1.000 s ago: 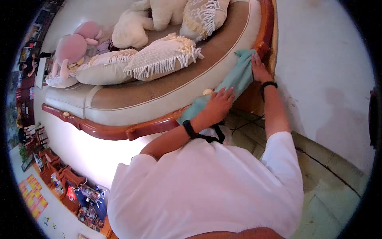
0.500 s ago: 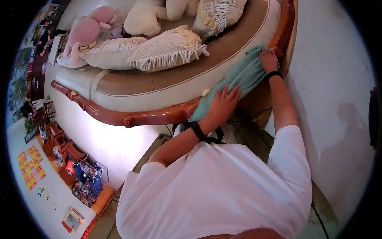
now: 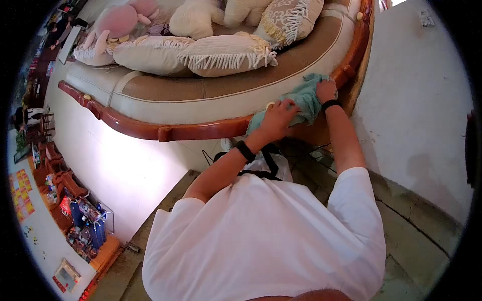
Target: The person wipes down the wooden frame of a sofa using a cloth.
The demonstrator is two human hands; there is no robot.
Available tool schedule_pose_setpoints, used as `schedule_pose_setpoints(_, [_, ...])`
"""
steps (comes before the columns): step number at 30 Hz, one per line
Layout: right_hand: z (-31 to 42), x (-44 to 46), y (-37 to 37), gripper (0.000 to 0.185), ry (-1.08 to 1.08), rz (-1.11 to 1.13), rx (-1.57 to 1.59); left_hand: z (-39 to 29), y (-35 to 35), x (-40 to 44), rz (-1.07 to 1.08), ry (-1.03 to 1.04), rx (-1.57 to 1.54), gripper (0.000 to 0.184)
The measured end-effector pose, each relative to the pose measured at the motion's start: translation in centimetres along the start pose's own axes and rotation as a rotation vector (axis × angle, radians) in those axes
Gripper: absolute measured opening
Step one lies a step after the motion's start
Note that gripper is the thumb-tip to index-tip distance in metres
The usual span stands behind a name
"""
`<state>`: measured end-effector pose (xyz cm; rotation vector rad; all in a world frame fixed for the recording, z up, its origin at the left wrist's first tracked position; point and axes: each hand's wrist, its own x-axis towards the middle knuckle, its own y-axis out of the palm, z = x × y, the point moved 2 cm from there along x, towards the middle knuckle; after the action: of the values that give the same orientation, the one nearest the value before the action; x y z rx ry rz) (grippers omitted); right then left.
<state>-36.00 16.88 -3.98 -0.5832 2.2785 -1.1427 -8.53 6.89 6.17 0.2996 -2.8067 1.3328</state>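
A green cloth (image 3: 307, 99) lies bunched and wrinkled over the curved wooden rim (image 3: 211, 131) of a padded sofa or bed. My left hand (image 3: 275, 120) presses on the cloth's near end, its fingers bent into the fabric. At the far end, my right hand (image 3: 326, 92) is closed around a fold of the same cloth. Both wrists wear black bands. The cloth hides the rim beneath it, and the fingertips of my right hand are partly hidden.
Fringed cushions (image 3: 226, 54), a pink plush toy (image 3: 115, 22) and cream plush pieces (image 3: 196, 19) rest on the brown-and-cream padding (image 3: 170, 93). A white wall (image 3: 406, 90) stands close on the right. Wooden furniture with bags (image 3: 85, 220) lines the left side.
The cloth has gone from stretched along the rim to bunched between my hands. My right hand has drawn nearer my left, and the view has shifted slightly.
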Motion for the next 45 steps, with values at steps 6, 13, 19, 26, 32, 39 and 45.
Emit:
schedule_pose_setpoints(6, [1.9, -5.2, -4.7, 0.033, -0.425, 0.078, 0.006, 4.5, -1.6, -5.8, -0.084, -0.082, -0.083, 0.075])
schedule_pose_setpoints(13, [4.3, -8.8, -11.6, 0.071, -0.357, 0.389, 0.198, 11.6, -2.0, -15.0, -0.246, -0.068, 0.154, 0.070])
schedule_pose_setpoints(19, [10.8, -12.5, -20.2, 0.103, -0.752, 0.756, 0.264, 18.4, -5.5, -23.0, -0.283, -0.232, 0.245, 0.060])
schedule_pose_setpoints(26, [26.1, -14.8, -18.7, 0.083, -1.028, 0.423, 0.296, 20.5, -9.5, -27.3, -0.285, -0.281, 0.474, 0.052])
schedule_pose_setpoints(32, [34.1, -20.7, -18.2, 0.062, -0.900, -0.079, 0.473, 11.0, -23.0, -25.9, -0.330, -0.155, -0.225, 0.054])
schedule_pose_setpoints(39, [33.0, -23.2, -19.7, 0.045, -1.176, -0.514, 0.617, -6.8, -39.6, -32.4, -1.035, 0.505, -0.113, 0.046])
schedule_pose_setpoints(45, [21.7, -19.4, -19.8, 0.042, -1.024, -0.264, 1.220, -10.7, -39.8, -32.8, -1.097, 0.760, -0.054, 0.045])
